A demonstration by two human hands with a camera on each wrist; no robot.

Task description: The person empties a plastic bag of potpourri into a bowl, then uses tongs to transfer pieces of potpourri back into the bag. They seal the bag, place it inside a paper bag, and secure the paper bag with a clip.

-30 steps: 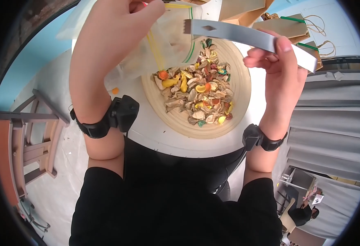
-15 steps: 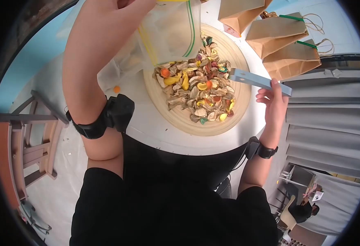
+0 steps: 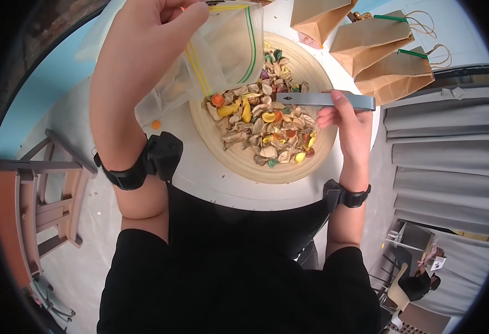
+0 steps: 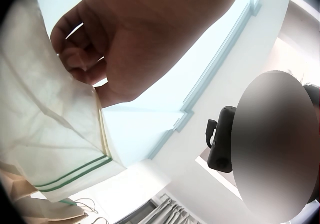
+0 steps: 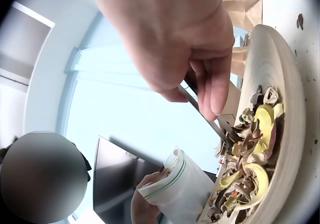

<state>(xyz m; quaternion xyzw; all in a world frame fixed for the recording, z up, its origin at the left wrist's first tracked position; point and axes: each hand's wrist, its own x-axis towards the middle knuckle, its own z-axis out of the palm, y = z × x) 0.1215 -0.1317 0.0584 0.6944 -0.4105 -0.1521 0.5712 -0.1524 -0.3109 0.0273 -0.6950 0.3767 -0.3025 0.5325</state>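
In the head view my left hand [image 3: 169,25] pinches the top edge of a translucent zip bag [image 3: 228,50] with green and yellow seal lines. The bag hangs tilted over the left side of a round wooden bowl [image 3: 278,177]. Dried petals and pods, a potpourri [image 3: 261,131], fill the bowl's middle, with yellow, orange and green pieces among the brown. My right hand [image 3: 349,125] holds metal tongs [image 3: 311,99] from the right, thumb along the upper arm. In the right wrist view the tongs' tips [image 5: 229,140] reach down into the potpourri.
Several brown paper bags [image 3: 372,42] stand behind the bowl at the right. An orange piece [image 3: 156,124] lies on the white table [image 3: 200,186] left of the bowl. A wooden chair-like frame [image 3: 49,209] is at the far left; a seated person [image 3: 417,286] is in the right background.
The right hand has brought the tongs from the air above the bowl's right side down and leftward into the potpourri. The left hand keeps the zip bag up at nearly the same spot.
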